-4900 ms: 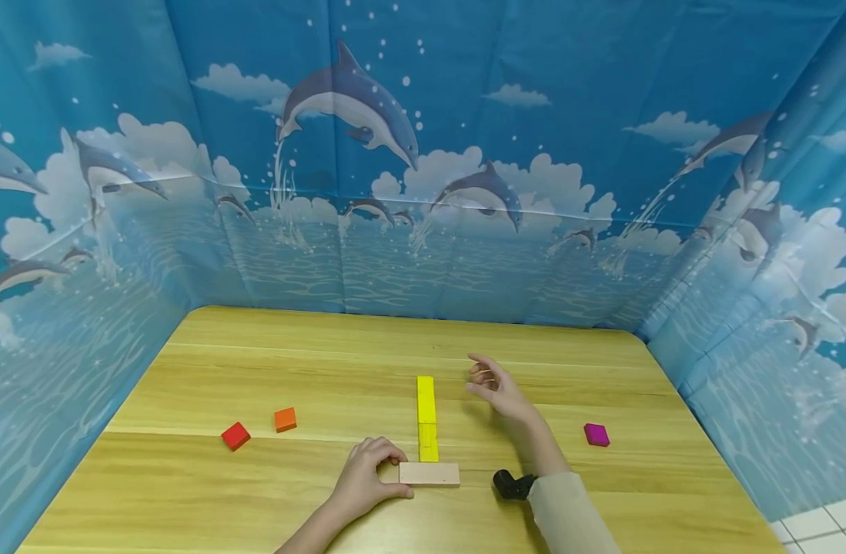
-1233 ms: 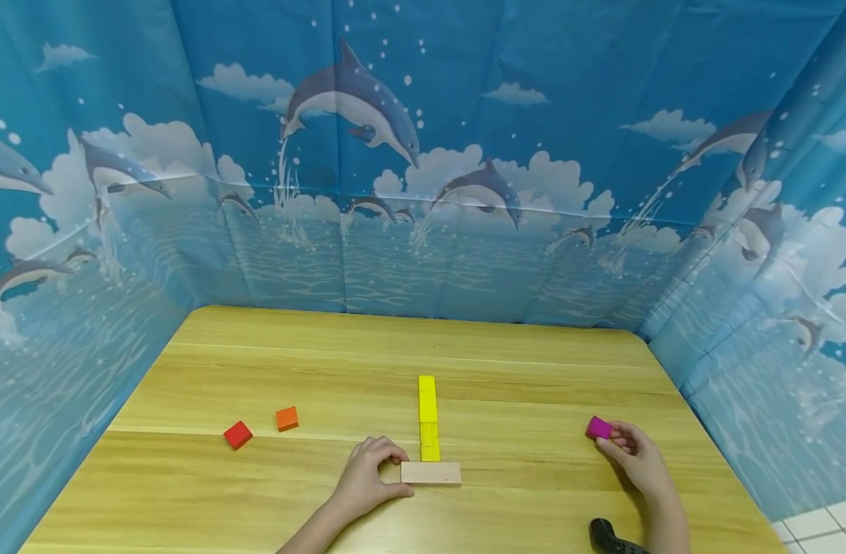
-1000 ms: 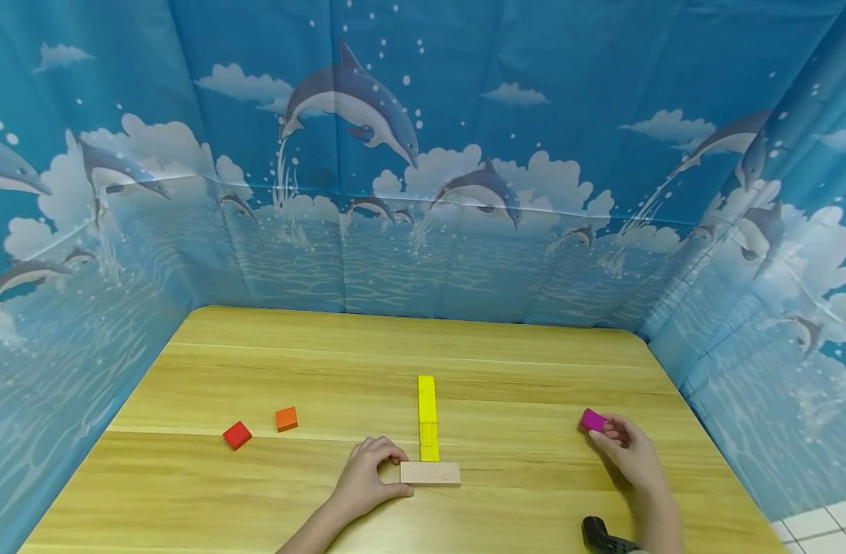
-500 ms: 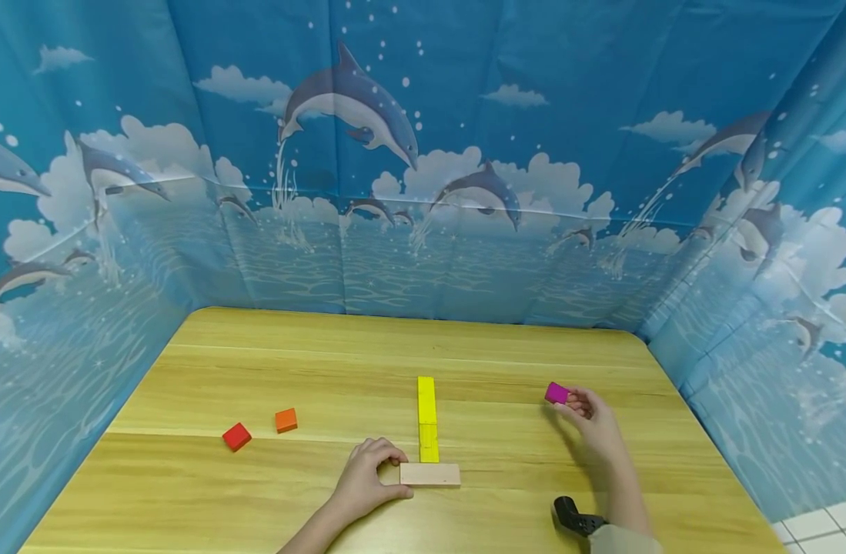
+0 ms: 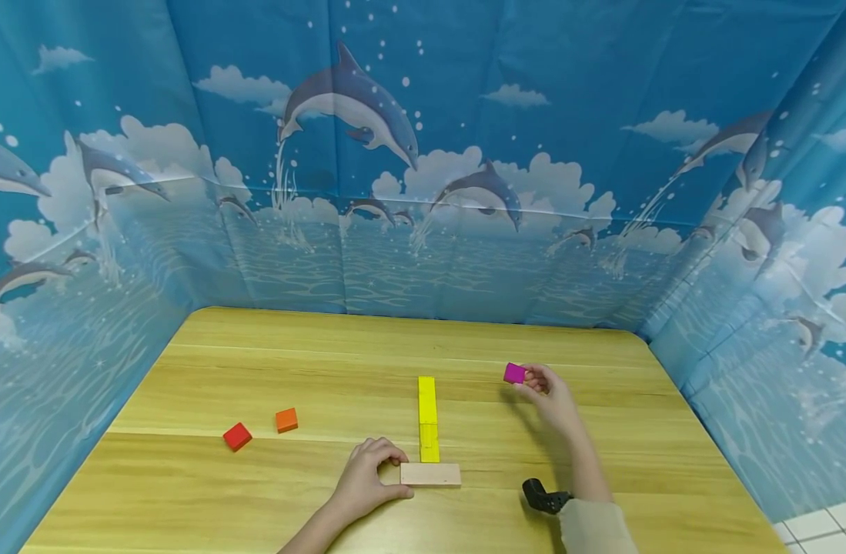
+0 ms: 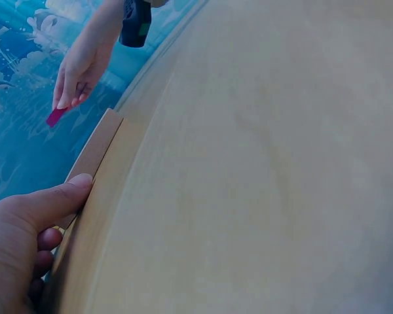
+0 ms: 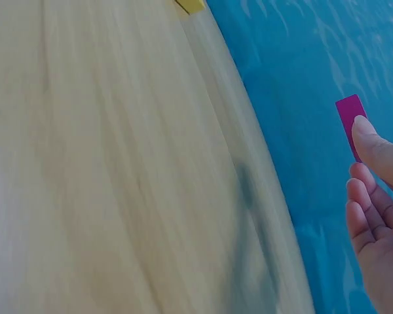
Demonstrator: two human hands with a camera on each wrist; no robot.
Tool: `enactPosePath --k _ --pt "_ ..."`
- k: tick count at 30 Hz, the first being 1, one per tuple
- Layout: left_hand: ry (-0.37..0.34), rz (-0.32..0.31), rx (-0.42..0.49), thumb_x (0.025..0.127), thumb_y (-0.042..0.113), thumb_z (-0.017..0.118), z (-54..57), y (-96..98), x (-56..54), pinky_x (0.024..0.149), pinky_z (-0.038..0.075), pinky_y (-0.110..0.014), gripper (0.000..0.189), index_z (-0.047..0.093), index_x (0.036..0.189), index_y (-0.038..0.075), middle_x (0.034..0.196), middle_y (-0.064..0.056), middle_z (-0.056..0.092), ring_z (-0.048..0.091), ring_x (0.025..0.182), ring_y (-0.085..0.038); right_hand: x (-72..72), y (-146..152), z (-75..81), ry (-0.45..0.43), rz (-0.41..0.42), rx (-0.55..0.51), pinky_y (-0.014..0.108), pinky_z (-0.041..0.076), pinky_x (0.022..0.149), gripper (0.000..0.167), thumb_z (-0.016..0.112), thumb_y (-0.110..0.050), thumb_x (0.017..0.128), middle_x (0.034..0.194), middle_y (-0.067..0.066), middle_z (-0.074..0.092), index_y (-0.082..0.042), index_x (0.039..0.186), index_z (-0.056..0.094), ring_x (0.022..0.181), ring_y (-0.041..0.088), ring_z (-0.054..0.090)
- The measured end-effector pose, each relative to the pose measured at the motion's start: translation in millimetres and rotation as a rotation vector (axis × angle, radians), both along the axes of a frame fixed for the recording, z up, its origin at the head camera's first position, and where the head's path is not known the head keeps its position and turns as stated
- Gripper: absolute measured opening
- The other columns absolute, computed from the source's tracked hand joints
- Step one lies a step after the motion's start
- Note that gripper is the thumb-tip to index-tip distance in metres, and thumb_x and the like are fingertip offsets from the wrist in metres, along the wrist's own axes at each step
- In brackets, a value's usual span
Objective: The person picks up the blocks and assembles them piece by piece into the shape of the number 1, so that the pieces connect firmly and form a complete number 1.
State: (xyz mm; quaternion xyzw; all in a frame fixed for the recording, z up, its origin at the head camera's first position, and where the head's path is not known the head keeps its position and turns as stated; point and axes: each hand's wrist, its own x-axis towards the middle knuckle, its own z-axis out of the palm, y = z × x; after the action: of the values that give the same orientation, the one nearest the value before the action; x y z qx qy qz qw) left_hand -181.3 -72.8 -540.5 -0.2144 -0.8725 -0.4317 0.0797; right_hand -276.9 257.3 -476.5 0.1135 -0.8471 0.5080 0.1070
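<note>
One table (image 5: 353, 354), perhaps six blocks (image 5: 514, 373)

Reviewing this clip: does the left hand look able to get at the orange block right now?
Probably yes, once freed: the left hand holds the plain wooden block, but nothing appears to stand between it and the orange block on the table.

Gripping low on the left, pinching aloft on the right

With the left hand (image 5: 369, 473) low at the worktop (image 5: 187, 500), well short of the far edge: gripping, with thumb extended and fingers curled opposite. With the right hand (image 5: 550, 396) raised, nearer the far edge and toward the right edge: pinching at the thumb tip, with lower fingers loosely bent. Bare along the right forearm (image 5: 589, 462) down to a pale sleeve (image 5: 596, 527).
</note>
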Motion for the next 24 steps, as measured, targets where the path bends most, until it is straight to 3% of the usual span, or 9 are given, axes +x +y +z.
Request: enactPosePath --k 4,12,24 --pt "-0.005 -0.001 -0.003 0.059 0.039 0.081 0.4 -0.3 0.0 0.083 0.034 -0.034 0.037 0.063 0.088 0.026 0.080 0.019 0.052 0.043 0.079 -0.004 -9.0 -13.0 -0.4 0.019 0.020 -0.010 0.016 0.041 0.068 0.037 0.067 -0.014 0.083 0.090 0.011 0.056 0.007 0.111 0.054 0.080 0.011 0.050" --pt "0.004 0.001 0.002 0.059 0.037 0.082 1.4 -0.7 0.3 0.081 0.035 -0.033 0.037 0.063 0.088 0.026 0.080 0.019 0.053 0.043 0.079 -0.003 -27.7 -38.2 -5.0 -0.070 0.002 0.005 0.018 0.042 0.071 0.039 0.065 -0.014 0.084 0.096 0.016 0.055 0.005 0.116 0.053 0.083 0.012 0.049" --pt "-0.007 0.003 -0.001 0.059 0.038 0.082 0.9 -0.4 -0.6 0.079 0.035 -0.031 0.037 0.063 0.088 0.026 0.081 0.019 0.053 0.043 0.079 -0.003 -50.2 -75.8 -12.1 -0.093 0.056 0.011 0.022 0.043 0.071 0.036 0.066 -0.008 0.082 0.093 0.014 0.056 0.002 0.115 0.055 0.083 0.020 0.049"
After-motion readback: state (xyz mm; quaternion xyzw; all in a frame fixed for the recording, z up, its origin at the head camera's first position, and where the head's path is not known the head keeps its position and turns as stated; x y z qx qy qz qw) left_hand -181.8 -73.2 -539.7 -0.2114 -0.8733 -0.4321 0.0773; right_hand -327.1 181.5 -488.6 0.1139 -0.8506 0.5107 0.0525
